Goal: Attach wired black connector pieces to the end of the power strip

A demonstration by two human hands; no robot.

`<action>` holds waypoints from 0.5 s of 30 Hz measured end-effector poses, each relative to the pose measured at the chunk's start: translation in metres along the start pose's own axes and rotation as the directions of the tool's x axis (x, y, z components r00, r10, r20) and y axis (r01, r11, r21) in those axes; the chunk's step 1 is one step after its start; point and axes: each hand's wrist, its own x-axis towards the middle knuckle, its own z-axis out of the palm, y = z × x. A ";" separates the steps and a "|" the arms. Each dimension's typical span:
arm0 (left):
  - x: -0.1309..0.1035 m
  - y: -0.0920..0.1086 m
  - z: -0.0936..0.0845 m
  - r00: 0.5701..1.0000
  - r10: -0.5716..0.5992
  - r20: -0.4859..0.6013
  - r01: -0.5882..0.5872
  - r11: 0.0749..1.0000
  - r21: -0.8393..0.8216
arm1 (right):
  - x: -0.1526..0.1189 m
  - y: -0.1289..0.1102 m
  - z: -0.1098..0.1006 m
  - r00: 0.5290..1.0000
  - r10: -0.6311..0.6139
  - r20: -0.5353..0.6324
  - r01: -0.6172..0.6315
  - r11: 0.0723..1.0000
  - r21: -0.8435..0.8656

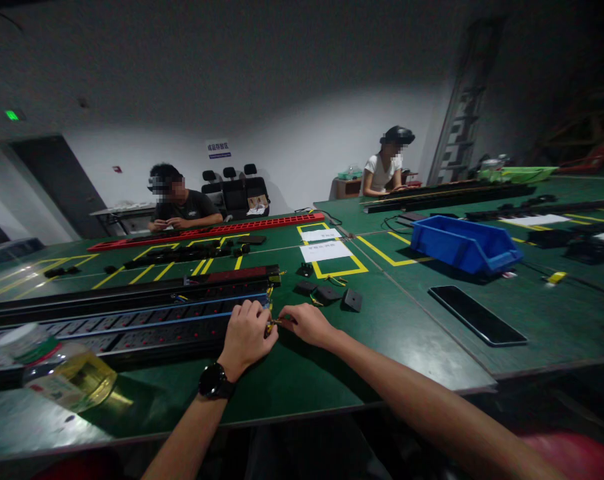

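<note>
Forearms, left hand at end of black strip, grip unclear, right hand pinching wire between them

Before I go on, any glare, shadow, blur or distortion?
Head view: dim, darkest at upper right; pale glare on the table near the phone; shadow under the bin. Head view: fine detail between left hand and right hand too soft to read. Head view: the door leans, likely lens distortion.
</note>
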 end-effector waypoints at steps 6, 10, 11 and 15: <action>-0.001 0.000 0.003 0.998 0.058 0.002 -0.058 0.998 -0.023 | -0.001 0.000 -0.002 0.999 -0.009 0.031 0.008 1.000 0.028; -0.001 -0.002 0.006 0.997 0.083 -0.001 -0.083 0.996 -0.023 | -0.002 -0.001 -0.001 0.999 -0.003 0.033 0.001 0.999 0.033; -0.001 -0.002 0.006 0.996 0.087 0.000 -0.087 0.996 -0.023 | -0.002 -0.001 -0.001 1.000 0.003 0.029 -0.004 1.000 0.028; -0.001 0.000 0.007 0.997 0.073 0.000 -0.073 0.997 -0.017 | -0.002 -0.001 0.001 1.000 0.020 0.014 -0.020 1.000 0.008</action>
